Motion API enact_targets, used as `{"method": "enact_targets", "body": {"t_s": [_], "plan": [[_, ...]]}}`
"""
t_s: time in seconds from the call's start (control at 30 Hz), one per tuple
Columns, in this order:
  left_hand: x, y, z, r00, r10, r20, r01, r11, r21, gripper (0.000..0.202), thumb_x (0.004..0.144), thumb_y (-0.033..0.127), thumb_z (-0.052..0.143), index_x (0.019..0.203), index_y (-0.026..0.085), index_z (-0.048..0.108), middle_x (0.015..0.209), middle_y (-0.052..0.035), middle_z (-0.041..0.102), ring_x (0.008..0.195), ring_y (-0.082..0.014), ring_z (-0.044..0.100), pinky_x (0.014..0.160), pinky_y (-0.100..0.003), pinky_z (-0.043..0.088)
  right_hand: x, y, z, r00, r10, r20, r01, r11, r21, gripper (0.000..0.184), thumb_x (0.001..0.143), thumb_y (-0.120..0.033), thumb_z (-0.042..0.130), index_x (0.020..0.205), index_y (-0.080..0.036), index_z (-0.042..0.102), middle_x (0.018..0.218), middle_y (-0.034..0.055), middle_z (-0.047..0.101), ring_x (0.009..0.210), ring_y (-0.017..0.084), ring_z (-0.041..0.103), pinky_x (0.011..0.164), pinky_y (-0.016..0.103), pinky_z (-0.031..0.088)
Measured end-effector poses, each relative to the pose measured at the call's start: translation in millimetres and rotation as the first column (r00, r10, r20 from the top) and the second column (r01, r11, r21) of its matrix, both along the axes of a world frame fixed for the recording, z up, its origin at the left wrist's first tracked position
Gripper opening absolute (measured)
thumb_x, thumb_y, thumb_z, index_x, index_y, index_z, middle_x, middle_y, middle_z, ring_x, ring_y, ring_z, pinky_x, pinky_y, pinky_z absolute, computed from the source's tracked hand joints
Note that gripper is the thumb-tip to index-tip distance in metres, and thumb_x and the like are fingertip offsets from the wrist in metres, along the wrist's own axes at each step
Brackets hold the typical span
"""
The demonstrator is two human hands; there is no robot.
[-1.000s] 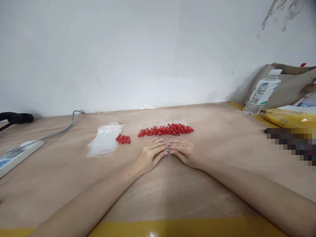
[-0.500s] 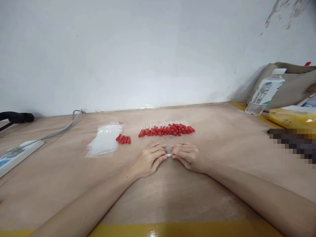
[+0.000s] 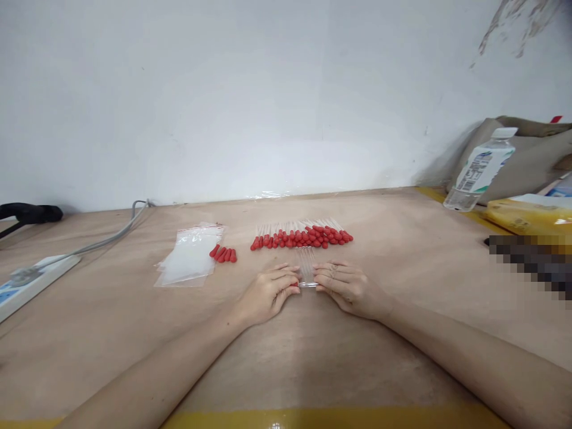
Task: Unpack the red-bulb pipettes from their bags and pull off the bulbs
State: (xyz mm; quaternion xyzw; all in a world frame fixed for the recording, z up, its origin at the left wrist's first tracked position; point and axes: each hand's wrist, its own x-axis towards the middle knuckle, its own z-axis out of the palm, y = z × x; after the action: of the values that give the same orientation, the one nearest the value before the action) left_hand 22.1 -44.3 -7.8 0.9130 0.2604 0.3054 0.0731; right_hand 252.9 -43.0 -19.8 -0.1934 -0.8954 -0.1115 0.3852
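My left hand (image 3: 273, 293) is closed, and a red rubber bulb (image 3: 294, 284) peeks out between its thumb and fingers. A clear glass dropper tube (image 3: 307, 285) lies crosswise between my hands, its left end at the bulb. My right hand (image 3: 346, 288) pinches the tube's other end between thumb and fingers. Just beyond, several bare glass tubes (image 3: 306, 262) lie side by side, pointing away from me. Behind them is a row of droppers with red bulbs (image 3: 298, 238), bulbs toward me. Several loose red bulbs (image 3: 227, 255) rest to the left.
Clear zip bags (image 3: 186, 256) lie stacked at the left, near a power strip (image 3: 49, 283) with a grey cable (image 3: 111, 238). On the right stand a water bottle (image 3: 482, 170) and a grey-brown bag (image 3: 527, 161), with a yellow package (image 3: 527, 215) in front.
A red bulb now shows at my left fingertips, at the tube's left end. My right hand has shifted slightly right, and more of the crosswise tube is visible.
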Motion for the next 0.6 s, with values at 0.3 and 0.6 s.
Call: {"method": "enact_targets", "body": {"t_s": [0.3,0.6], "plan": [[-22.0,13.9,0.2,0.949,0.252,0.187,-0.26,0.965,0.019,0.014,0.083,0.026,0.052,0.089,0.02,0.063,0.083,-0.0032,0.06,0.078,-0.0143,0.057,0.071,-0.028,0.047,12.4,17.3,-1.6,0.919,-0.379,-0.105,0.352,0.913,-0.207,0.021,0.085,-0.027,0.046,0.088,-0.021,0.066,0.068,0.0036,0.062,0.067,0.016,0.056,0.067,0.031,0.044],[-68.4,39.4,29.6,0.625,0.726,0.288,-0.708,0.682,-0.182,0.031,0.08,0.03,0.044,0.102,0.015,0.062,0.088,-0.0071,0.051,0.082,-0.0192,0.056,0.074,-0.032,0.047,3.3,19.2,-2.6,0.865,-0.497,-0.077,0.446,0.828,-0.34,0.013,0.076,-0.017,0.048,0.085,-0.016,0.058,0.07,0.0038,0.061,0.067,0.017,0.055,0.066,0.031,0.039]]}}
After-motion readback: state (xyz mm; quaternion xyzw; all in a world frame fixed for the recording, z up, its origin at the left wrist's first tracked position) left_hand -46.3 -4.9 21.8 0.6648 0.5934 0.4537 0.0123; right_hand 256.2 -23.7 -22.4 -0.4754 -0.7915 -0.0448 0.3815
